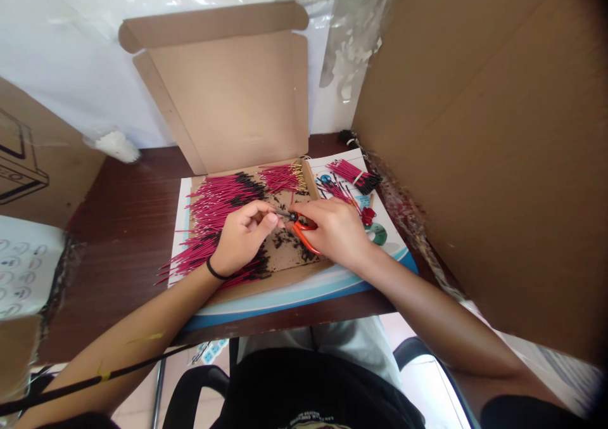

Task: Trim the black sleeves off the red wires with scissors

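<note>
Over the open cardboard box, my left hand (pixel 244 236) is closed in a pinch at the tips of the scissors; what it holds is too small to name. My right hand (pixel 335 229) grips orange-handled scissors (pixel 304 234), their dark blades pointing left to my left fingertips. Pink sticks with black ends (pixel 223 191) lie in piles on the box's left side. A smaller pile of pink sticks with yellowish tips (pixel 280 177) lies at its back right. Black scraps (pixel 282 242) are scattered on the cardboard between and below my hands.
Right of the box are a banded bundle of pink sticks (pixel 354 173), a dark red item (pixel 367 215) and a green tape roll (pixel 377 233). The box lid (pixel 232 93) stands up behind. A large cardboard panel (pixel 484 137) rises on the right; a white bundle (pixel 118 146) lies back left.
</note>
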The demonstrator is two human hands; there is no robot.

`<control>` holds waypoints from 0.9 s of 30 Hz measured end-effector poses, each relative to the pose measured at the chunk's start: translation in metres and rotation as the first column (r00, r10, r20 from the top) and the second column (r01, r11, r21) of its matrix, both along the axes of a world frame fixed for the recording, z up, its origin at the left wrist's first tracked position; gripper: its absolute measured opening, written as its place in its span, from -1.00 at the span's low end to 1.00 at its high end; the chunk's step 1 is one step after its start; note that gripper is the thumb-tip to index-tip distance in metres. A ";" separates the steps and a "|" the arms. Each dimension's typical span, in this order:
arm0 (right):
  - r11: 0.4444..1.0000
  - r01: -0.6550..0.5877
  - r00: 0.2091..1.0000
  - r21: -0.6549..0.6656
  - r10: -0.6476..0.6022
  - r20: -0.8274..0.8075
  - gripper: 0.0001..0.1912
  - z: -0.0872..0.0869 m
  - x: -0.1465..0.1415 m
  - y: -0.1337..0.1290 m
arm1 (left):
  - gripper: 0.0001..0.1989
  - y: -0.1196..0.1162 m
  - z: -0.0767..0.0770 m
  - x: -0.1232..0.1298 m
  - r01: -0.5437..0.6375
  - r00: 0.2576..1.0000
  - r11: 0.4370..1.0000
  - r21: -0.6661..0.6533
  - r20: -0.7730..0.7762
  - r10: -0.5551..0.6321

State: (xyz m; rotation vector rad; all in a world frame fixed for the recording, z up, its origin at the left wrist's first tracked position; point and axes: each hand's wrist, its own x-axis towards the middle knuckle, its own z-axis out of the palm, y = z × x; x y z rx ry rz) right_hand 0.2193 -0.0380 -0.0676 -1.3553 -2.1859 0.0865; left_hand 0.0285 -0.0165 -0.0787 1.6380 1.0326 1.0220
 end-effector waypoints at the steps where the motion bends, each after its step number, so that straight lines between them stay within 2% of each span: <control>1: 1.000 -0.003 1.000 0.002 0.003 -0.002 -0.79 0.000 0.000 0.000 | -0.69 0.000 0.001 0.001 0.002 1.000 1.000 0.004 -0.002 -0.002; 9: 0.999 -0.035 0.999 0.002 0.035 -0.017 -0.77 0.001 0.001 0.000 | -0.71 -0.001 -0.001 0.000 -0.008 0.999 1.000 0.010 -0.031 0.009; 15: 0.996 -0.070 0.997 0.054 0.069 0.020 -0.78 -0.001 0.005 0.002 | -0.69 -0.001 -0.002 0.001 0.003 1.000 1.000 0.013 -0.016 -0.003; 21: 1.000 0.014 0.992 -0.009 -0.013 0.126 -0.84 0.003 0.005 0.002 | -0.68 0.000 0.001 0.002 0.070 0.997 0.997 -0.017 -0.020 -0.071; 25: 0.999 0.043 0.998 0.006 -0.043 0.042 -0.89 0.003 0.003 0.003 | -0.76 -0.001 0.004 0.003 0.071 0.997 0.997 -0.008 0.008 -0.071; 27: 0.999 0.015 1.000 0.038 -0.015 -0.009 -0.90 0.003 0.003 0.002 | -0.82 -0.001 0.005 0.003 0.079 0.997 0.997 0.010 0.019 -0.079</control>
